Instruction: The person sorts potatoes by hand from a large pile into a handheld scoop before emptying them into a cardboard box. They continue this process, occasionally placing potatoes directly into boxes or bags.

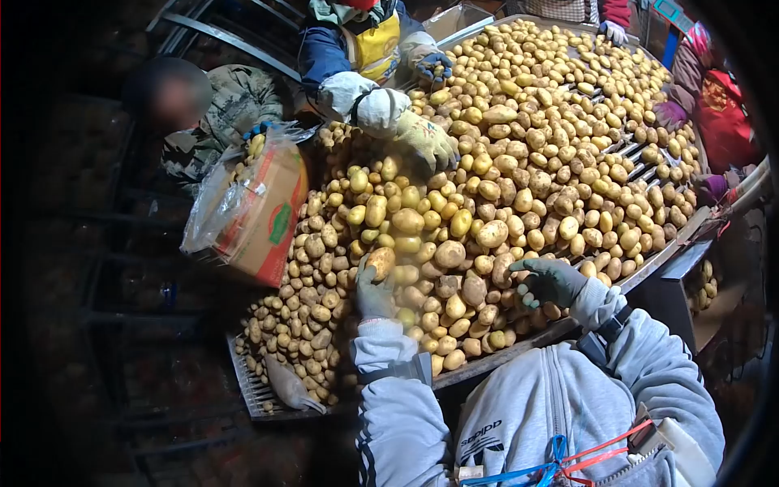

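Observation:
A wide heap of yellow-brown potatoes (pixel 491 234) covers the sorting table. My left hand (pixel 373 292), in a grey-green glove, is closed round a brownish potato (pixel 380 260) near the middle of the heap. Over the heap's near right part, my right hand (pixel 550 282) has its gloved fingers spread, with nothing held between them. Smaller potatoes (pixel 304 276) lie at the left side of the heap.
A co-worker's gloved hand (pixel 428 143) reaches over the far side. Another person holds an open cardboard box (pixel 268 213) at the left. A metal rim (pixel 519 349) runs in front of my body. More co-workers' hands are at the right edge.

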The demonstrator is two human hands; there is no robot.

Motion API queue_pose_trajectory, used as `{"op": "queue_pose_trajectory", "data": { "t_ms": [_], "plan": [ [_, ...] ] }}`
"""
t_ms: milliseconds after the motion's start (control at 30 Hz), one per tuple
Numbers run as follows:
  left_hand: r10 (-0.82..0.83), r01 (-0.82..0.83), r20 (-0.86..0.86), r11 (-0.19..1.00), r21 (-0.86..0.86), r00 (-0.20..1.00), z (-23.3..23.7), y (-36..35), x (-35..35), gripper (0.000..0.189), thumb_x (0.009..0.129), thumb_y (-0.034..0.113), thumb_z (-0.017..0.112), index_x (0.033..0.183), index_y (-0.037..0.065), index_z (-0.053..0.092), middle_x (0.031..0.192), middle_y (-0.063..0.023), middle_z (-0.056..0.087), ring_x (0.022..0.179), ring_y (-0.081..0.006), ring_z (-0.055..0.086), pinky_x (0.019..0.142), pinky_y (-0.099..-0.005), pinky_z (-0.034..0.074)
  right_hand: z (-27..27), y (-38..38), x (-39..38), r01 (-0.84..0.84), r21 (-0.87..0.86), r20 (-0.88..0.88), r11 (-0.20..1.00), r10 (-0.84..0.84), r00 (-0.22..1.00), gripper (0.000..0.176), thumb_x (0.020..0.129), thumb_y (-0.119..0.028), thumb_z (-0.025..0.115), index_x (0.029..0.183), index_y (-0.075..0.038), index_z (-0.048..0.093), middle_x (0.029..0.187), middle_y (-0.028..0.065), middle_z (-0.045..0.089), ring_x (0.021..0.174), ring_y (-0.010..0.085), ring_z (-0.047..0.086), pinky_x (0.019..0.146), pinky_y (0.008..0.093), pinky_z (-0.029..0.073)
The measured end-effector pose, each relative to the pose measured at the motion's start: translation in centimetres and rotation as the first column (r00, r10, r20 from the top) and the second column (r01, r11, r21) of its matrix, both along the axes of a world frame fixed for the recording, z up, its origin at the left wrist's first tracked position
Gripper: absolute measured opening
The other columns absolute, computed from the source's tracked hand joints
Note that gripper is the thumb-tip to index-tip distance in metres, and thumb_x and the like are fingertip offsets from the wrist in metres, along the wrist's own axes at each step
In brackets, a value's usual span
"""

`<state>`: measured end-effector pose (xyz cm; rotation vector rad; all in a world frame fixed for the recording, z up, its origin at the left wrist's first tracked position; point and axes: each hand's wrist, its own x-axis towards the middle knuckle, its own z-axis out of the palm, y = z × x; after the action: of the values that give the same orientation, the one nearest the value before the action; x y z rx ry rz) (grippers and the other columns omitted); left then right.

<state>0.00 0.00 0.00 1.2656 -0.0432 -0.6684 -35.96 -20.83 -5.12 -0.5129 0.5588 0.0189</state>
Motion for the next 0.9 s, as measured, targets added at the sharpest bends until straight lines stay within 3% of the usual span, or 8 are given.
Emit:
{"op": "queue_pose_trajectory", "data": {
  "t_ms": [67, 133, 467, 567, 700, 733, 800, 900],
  "plan": [
    [0.016, -0.032, -0.141, 0.993, -0.112, 0.99, 1.4, 1.2, -0.4, 0.047, 0.101, 0.025, 0.061, 0.144, 0.007, 0.056, 0.142, -0.0149, 0.061, 0.128, -0.0358, 0.062, 0.101, -0.0458, 0.061, -0.3, 0.6, 0.8, -0.001, 0.068, 0.045, 0.998, -0.002, 0.999, 0.039, 0.108, -0.033, 0.056, 0.137, -0.008, 0.063, 0.093, 0.0136, 0.074, 0.073, 0.0261, 0.071, 0.068, 0.0365, 0.057],
    [0.067, -0.081, -0.201, 0.995, -0.059, 0.977, 1.0, -1.1, -3.5, 0.049, 0.101, 0.024, 0.059, 0.146, 0.004, 0.055, 0.145, -0.0162, 0.059, 0.132, -0.034, 0.06, 0.106, -0.0455, 0.058, -0.2, -2.0, -1.5, -0.014, 0.048, 0.028, 0.999, 0.013, 1.0, 0.04, 0.108, -0.033, 0.056, 0.137, -0.007, 0.063, 0.093, 0.0139, 0.074, 0.073, 0.0261, 0.071, 0.068, 0.0368, 0.057],
    [0.175, -0.16, -0.267, 0.984, 0.076, 0.948, -0.1, -0.5, -8.3, 0.049, 0.102, 0.032, 0.06, 0.14, 0.001, 0.06, 0.139, -0.0171, 0.064, 0.128, -0.0344, 0.063, 0.106, -0.0466, 0.056, -2.8, -3.8, -2.0, -0.16, 0.059, 0.063, 0.985, 0.157, 0.986, 0.041, 0.11, -0.028, 0.055, 0.144, -0.006, 0.061, 0.096, 0.0139, 0.074, 0.075, 0.0241, 0.073, 0.067, 0.0328, 0.059],
    [0.154, -0.123, -0.219, 0.981, 0.152, 0.963, -0.8, -0.6, -10.0, 0.048, 0.103, 0.033, 0.061, 0.139, 0.001, 0.061, 0.137, -0.0163, 0.064, 0.126, -0.034, 0.063, 0.104, -0.0467, 0.057, -3.1, -4.2, -1.9, -0.227, -0.013, 0.115, 0.974, 0.227, 0.967, 0.042, 0.11, -0.027, 0.053, 0.147, -0.007, 0.059, 0.099, 0.0137, 0.075, 0.078, 0.0228, 0.074, 0.07, 0.0318, 0.061],
    [-0.01, 0.025, -0.231, 0.998, 0.061, 0.973, -1.4, -1.8, -12.3, 0.038, 0.104, 0.021, 0.056, 0.136, 0.001, 0.064, 0.133, -0.0152, 0.066, 0.116, -0.0299, 0.068, 0.096, -0.0395, 0.062, -2.6, -4.3, -1.2, -0.303, -0.138, 0.054, 0.943, 0.312, 0.948, 0.042, 0.11, -0.031, 0.055, 0.144, -0.007, 0.061, 0.102, 0.0147, 0.075, 0.079, 0.0238, 0.074, 0.071, 0.0329, 0.062],
    [-0.182, 0.171, 0.033, 0.963, 0.208, 0.983, -1.6, -2.4, -13.3, 0.037, 0.104, 0.017, 0.054, 0.135, 0.0, 0.064, 0.133, -0.0153, 0.066, 0.116, -0.0299, 0.068, 0.096, -0.039, 0.063, -3.0, -4.2, -0.9, -0.314, -0.129, 0.045, 0.941, 0.322, 0.946, 0.044, 0.109, -0.035, 0.056, 0.144, -0.007, 0.061, 0.103, 0.0149, 0.076, 0.08, 0.0245, 0.075, 0.071, 0.0337, 0.062],
    [-0.295, 0.244, 0.152, 0.927, 0.285, 0.943, -1.4, -3.6, -15.8, 0.04, 0.104, 0.018, 0.059, 0.141, 0.003, 0.063, 0.136, -0.013, 0.065, 0.118, -0.0263, 0.068, 0.096, -0.0383, 0.062, -3.7, -4.1, -0.4, -0.333, 0.0, 0.094, 0.943, 0.332, 0.939, 0.048, 0.109, -0.041, 0.058, 0.142, -0.007, 0.062, 0.103, 0.0153, 0.076, 0.081, 0.026, 0.075, 0.07, 0.0354, 0.062],
    [-0.158, 0.18, -0.129, 0.966, 0.187, 0.979, -1.4, -6.3, -19.8, 0.046, 0.104, 0.021, 0.066, 0.148, 0.008, 0.06, 0.142, -0.0097, 0.063, 0.12, -0.0214, 0.066, 0.098, -0.0371, 0.06, -4.4, -3.9, 0.4, -0.351, 0.245, 0.162, 0.904, 0.319, 0.934, 0.055, 0.107, -0.052, 0.059, 0.137, -0.006, 0.064, 0.105, 0.0161, 0.077, 0.081, 0.0281, 0.075, 0.07, 0.0378, 0.062]
  ]
}}
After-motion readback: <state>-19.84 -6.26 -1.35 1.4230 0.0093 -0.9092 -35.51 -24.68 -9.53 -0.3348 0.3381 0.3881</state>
